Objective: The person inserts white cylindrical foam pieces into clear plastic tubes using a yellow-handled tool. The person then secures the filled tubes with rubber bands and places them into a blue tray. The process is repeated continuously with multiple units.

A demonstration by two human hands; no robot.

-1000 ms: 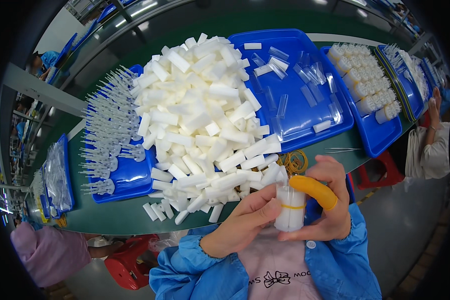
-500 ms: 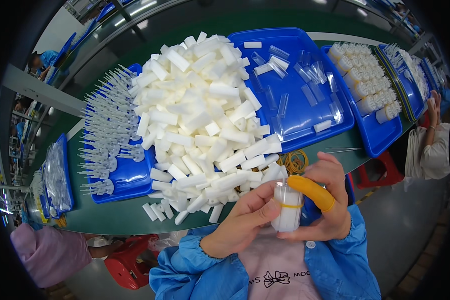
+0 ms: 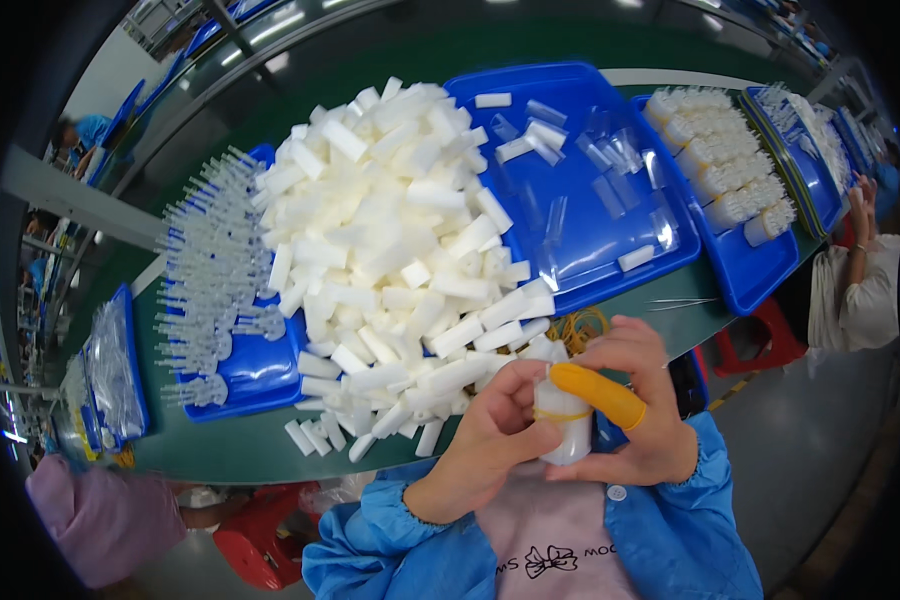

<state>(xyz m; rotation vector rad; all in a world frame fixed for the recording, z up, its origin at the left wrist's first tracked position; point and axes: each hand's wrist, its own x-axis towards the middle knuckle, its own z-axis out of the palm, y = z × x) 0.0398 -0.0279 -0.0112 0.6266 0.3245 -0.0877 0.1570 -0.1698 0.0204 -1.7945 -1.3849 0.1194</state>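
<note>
White cylindrical bundle (image 3: 573, 444) with thin yellow elastic band (image 3: 560, 417). Orange-yellow tubular finger cot (image 3: 605, 396). Pile of white cylindrical pieces (image 3: 385, 235). Blue rectangular plastic tray (image 3: 590, 268); colourless transparent plastic sleeves (image 3: 556, 218). Dark-green flat tabletop (image 3: 210, 452). Red plastic stool (image 3: 255, 545). Bright-blue long-sleeved jacket (image 3: 685, 530), white round button (image 3: 617, 492). Pale-pink shirt (image 3: 530, 515), black bow print (image 3: 552, 562).

Red plastic stools (image 3: 253, 548) stand on the grey floor (image 3: 810, 440) beside a green worktable (image 3: 220, 458); a white wall (image 3: 115, 75) rises at upper left.

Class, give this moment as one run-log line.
left hand: holds banded white bundle; right hand, orange finger cot: holds same bundle; beyond: heaped white cylinders, blue tray with clear tubes
</note>
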